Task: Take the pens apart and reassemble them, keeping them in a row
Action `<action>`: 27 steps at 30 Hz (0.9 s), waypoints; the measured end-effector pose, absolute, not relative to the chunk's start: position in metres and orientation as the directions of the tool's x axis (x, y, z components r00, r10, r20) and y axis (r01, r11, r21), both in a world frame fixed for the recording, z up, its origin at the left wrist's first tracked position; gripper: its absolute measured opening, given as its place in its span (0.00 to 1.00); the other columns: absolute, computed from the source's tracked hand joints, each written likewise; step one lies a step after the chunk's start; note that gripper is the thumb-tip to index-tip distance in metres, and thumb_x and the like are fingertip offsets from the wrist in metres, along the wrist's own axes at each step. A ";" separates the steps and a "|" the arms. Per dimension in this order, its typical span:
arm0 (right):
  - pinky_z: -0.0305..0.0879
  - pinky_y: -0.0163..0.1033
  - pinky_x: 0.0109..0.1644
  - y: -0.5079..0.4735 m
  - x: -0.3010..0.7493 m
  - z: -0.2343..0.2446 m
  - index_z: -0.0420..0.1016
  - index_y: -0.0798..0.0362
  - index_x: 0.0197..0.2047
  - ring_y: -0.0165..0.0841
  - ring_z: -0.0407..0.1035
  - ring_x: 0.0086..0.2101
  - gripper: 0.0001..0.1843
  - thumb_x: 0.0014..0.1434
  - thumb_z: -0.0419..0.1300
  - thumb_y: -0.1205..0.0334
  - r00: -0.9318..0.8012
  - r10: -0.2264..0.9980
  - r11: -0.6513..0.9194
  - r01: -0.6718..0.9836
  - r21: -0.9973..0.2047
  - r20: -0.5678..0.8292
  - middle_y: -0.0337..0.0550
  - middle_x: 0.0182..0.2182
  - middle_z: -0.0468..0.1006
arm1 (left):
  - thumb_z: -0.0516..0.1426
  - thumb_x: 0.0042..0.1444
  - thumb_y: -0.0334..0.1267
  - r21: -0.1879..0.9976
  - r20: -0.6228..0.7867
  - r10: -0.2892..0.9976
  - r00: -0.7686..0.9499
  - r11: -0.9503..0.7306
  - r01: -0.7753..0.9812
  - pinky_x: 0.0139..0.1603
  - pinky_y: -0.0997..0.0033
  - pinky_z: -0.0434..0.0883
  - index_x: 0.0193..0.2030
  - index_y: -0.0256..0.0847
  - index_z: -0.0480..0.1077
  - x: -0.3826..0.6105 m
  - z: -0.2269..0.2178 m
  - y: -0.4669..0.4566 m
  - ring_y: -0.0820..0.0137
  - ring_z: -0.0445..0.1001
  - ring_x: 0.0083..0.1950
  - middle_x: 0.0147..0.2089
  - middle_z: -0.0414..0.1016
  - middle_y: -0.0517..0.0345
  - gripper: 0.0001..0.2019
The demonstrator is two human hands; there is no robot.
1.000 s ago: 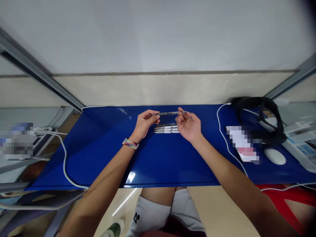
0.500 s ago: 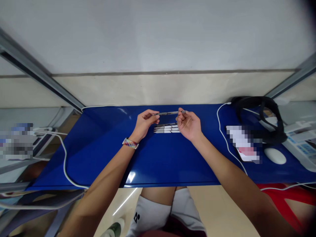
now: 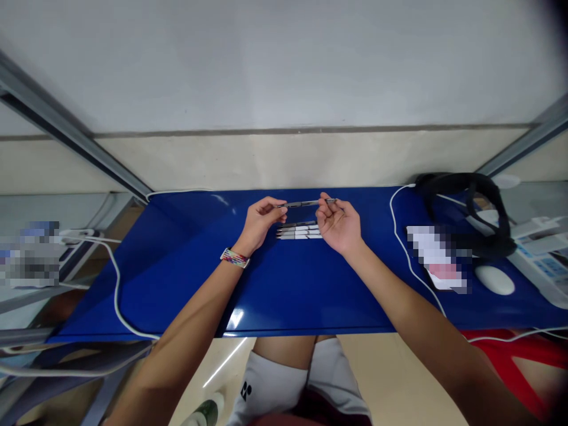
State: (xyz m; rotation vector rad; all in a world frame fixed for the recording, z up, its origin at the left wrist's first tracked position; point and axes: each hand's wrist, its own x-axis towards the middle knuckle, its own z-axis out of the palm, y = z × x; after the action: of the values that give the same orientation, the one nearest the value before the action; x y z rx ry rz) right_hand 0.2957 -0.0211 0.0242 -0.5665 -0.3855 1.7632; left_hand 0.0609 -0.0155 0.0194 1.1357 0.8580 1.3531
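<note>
Both my hands hold one slim grey pen (image 3: 304,203) level above the blue table (image 3: 284,284). My left hand (image 3: 259,222) pinches its left end, with a colourful band on that wrist. My right hand (image 3: 338,225) pinches its right end with fingers curled. Just below the held pen, three pens (image 3: 298,231) lie side by side on the table between my hands, pale-bodied with dark tips.
A white cable (image 3: 116,296) runs along the table's left edge and another white cable (image 3: 406,254) curves on the right. Black headphones (image 3: 465,204), a white mouse (image 3: 493,280), a blurred flat item (image 3: 437,259) and a keyboard (image 3: 539,260) sit at the right.
Hardly anything differs; my right hand's fingers have shifted slightly on the pen's right end, and the pen stays level in the same place.
</note>
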 end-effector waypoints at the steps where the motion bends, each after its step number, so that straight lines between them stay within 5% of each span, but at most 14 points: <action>1: 0.85 0.39 0.47 -0.022 0.296 0.024 0.82 0.53 0.55 0.35 0.85 0.39 0.18 0.64 0.60 0.60 -0.203 0.965 -0.262 -0.805 -0.532 -0.167 0.46 0.41 0.90 | 0.77 0.50 0.42 0.950 0.149 0.986 0.080 -0.120 -0.290 0.38 0.71 0.78 0.41 0.40 0.84 0.061 0.019 -0.015 0.74 0.79 0.32 0.33 0.80 0.59 0.15; 11: 0.84 0.40 0.54 -0.018 0.297 0.020 0.84 0.53 0.51 0.37 0.85 0.44 0.15 0.65 0.61 0.60 -0.170 0.978 -0.209 -0.710 -0.672 -0.124 0.48 0.43 0.90 | 0.78 0.49 0.42 0.946 0.137 0.987 0.082 -0.106 -0.307 0.39 0.69 0.77 0.40 0.40 0.83 0.061 0.021 -0.015 0.73 0.78 0.33 0.33 0.80 0.59 0.15; 27: 0.85 0.36 0.41 -0.025 0.295 0.032 0.83 0.53 0.53 0.35 0.85 0.39 0.16 0.65 0.59 0.63 -0.218 0.956 -0.291 -0.779 -0.555 -0.196 0.47 0.42 0.90 | 0.78 0.49 0.42 0.943 0.146 0.986 0.084 -0.113 -0.312 0.40 0.70 0.77 0.41 0.40 0.83 0.060 0.021 -0.015 0.74 0.78 0.33 0.33 0.80 0.59 0.16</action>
State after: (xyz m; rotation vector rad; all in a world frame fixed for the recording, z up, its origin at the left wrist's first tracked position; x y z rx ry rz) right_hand 0.2952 -0.0245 0.0323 -0.6049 -0.4034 1.7866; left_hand 0.0604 -0.0146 0.0211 1.1160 0.8362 1.3556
